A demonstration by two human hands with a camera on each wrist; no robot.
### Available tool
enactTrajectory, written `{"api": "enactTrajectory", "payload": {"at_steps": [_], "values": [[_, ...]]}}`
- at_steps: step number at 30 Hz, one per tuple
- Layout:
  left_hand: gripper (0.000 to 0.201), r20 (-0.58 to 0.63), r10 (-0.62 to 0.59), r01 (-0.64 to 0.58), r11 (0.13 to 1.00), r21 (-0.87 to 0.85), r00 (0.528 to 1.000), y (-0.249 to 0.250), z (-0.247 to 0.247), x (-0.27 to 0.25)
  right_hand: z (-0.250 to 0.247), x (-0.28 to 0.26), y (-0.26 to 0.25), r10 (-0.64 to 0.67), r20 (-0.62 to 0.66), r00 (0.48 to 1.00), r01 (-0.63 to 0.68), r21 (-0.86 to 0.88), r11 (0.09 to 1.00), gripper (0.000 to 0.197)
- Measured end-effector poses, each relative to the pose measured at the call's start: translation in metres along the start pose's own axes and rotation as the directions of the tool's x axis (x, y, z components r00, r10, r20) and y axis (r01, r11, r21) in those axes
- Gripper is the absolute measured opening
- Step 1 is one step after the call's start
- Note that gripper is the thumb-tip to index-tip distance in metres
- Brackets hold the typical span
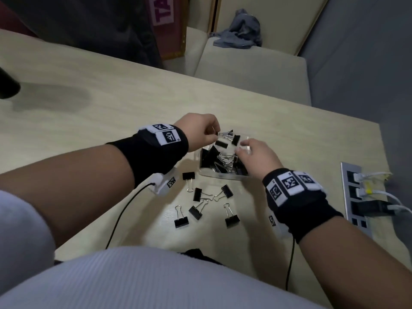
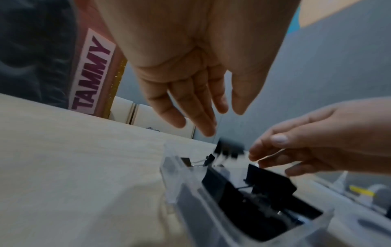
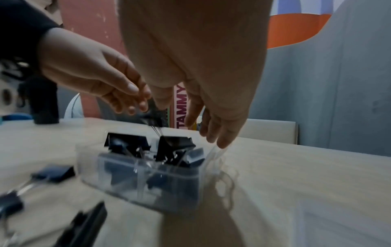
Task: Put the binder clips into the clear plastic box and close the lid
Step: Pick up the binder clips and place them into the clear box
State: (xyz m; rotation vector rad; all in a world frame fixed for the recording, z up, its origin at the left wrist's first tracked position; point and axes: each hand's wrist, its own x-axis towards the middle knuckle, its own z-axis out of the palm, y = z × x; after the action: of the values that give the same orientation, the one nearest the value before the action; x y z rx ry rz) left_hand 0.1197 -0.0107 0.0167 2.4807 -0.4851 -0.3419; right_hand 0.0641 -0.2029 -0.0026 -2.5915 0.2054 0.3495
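A clear plastic box (image 1: 219,176) stands open on the pale table, holding several black binder clips (image 1: 211,156). My left hand (image 1: 215,136) hovers over its far left corner with fingers (image 2: 201,117) spread and fairly straight. A blurred clip (image 2: 229,148) hangs just below them, over the box (image 2: 169,183); contact is unclear. My right hand (image 1: 242,148) reaches over the box's far right side with straight fingers (image 3: 213,138) by the clear lid (image 3: 216,155), holding nothing. Several loose clips (image 1: 197,194) lie on the table in front of the box (image 3: 118,175).
A metal socket panel (image 1: 354,197) with plugged cables is set into the table at the right, close to the table's edge. A black cable (image 1: 124,210) trails from my left wrist. A dark object (image 1: 6,85) stands far left. Behind the table is a seat with grey cloth (image 1: 240,30).
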Motion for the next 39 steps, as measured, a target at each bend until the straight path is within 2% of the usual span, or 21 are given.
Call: {"api": "enactTrajectory", "payload": {"at_steps": [2,6,10,14,17,22,26,29,31,33,34,36,37,39], "values": [[0.024,0.055,0.03,-0.039,0.983,0.178,0.998,-0.004,0.005,0.008,0.007,-0.007,0.005,-0.022,0.071,0.997,0.029,-0.093,0.995,0.045],[0.039,0.141,0.063,-0.124,0.866,0.485,0.988,-0.015,0.011,0.017,0.01,-0.023,0.008,-0.034,0.071,0.997,0.04,-0.087,0.995,0.044],[0.046,0.182,0.087,-0.183,0.77,0.612,0.979,-0.016,0.015,0.023,0.012,-0.037,0.007,-0.034,0.086,0.996,0.04,-0.073,0.997,0.045],[0.042,0.305,0.071,-0.27,0.678,0.683,0.95,-0.012,0.023,0.022,0.015,-0.044,0.005,-0.039,0.117,0.992,0.047,-0.071,0.996,0.045],[0.035,0.325,0.042,-0.273,0.651,0.708,0.945,-0.012,0.028,0.019,0.02,-0.05,0.004,-0.04,0.12,0.992,0.047,-0.06,0.997,0.045],[0.023,0.246,0.07,-0.234,0.636,0.735,0.967,-0.014,0.039,0.016,0.026,-0.055,0.003,-0.05,0.112,0.992,0.055,-0.044,0.998,0.045],[0.026,0.198,0.059,-0.184,0.686,0.704,0.978,-0.018,0.042,0.012,0.026,-0.056,0.004,-0.058,0.117,0.991,0.064,-0.044,0.997,0.045],[0.033,0.178,0.015,-0.126,0.766,0.63,0.984,-0.019,0.034,0.005,0.026,-0.059,0.005,-0.078,0.119,0.99,0.08,-0.009,0.997,0.046],[0.031,0.152,0.028,-0.111,0.809,0.577,0.988,-0.016,0.026,-0.006,0.028,-0.065,0.009,-0.118,0.053,0.992,0.116,0.036,0.993,0.043],[0.027,0.12,0.082,-0.135,0.827,0.545,0.989,-0.015,0.021,-0.021,0.029,-0.074,0.013,-0.199,-0.064,0.978,0.202,0.042,0.979,0.031],[0.026,0.129,0.113,-0.165,0.829,0.534,0.985,-0.013,0.019,-0.03,0.03,-0.08,0.015,-0.256,-0.093,0.962,0.259,0.022,0.966,0.024],[0.024,0.238,0.151,-0.256,0.823,0.507,0.959,-0.009,0.019,-0.05,0.032,-0.093,0.02,-0.367,-0.03,0.93,0.365,-0.06,0.929,0.013],[0.024,0.329,0.157,-0.309,0.819,0.484,0.931,-0.006,0.021,-0.061,0.034,-0.099,0.023,-0.399,0.035,0.916,0.4,-0.112,0.91,0.01],[0.026,0.519,0.161,-0.424,0.792,0.44,0.839,0.001,0.026,-0.083,0.038,-0.109,0.032,-0.428,0.137,0.893,0.448,-0.189,0.874,0.01]]}}
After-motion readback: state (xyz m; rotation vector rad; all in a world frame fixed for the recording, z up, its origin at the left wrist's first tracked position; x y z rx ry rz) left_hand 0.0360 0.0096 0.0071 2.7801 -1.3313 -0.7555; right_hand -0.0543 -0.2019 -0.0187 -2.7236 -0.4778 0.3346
